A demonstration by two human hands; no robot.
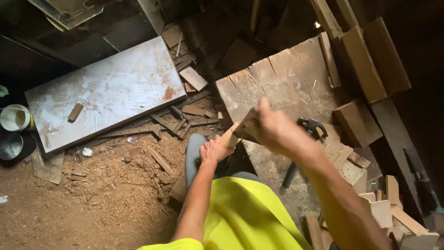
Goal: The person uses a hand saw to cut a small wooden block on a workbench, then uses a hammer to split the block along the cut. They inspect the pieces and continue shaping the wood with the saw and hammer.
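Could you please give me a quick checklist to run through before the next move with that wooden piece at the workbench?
1. Left hand grips the lower end of the wooden piece: ok.
2. Right hand closed on its upper end: ok.
3. Piece supported on the workbench: cannot tell, the hands hide it.
4. Hammer lying apart from both hands: ok.
5. Floor footing, scraps and sawdust everywhere: not ok.
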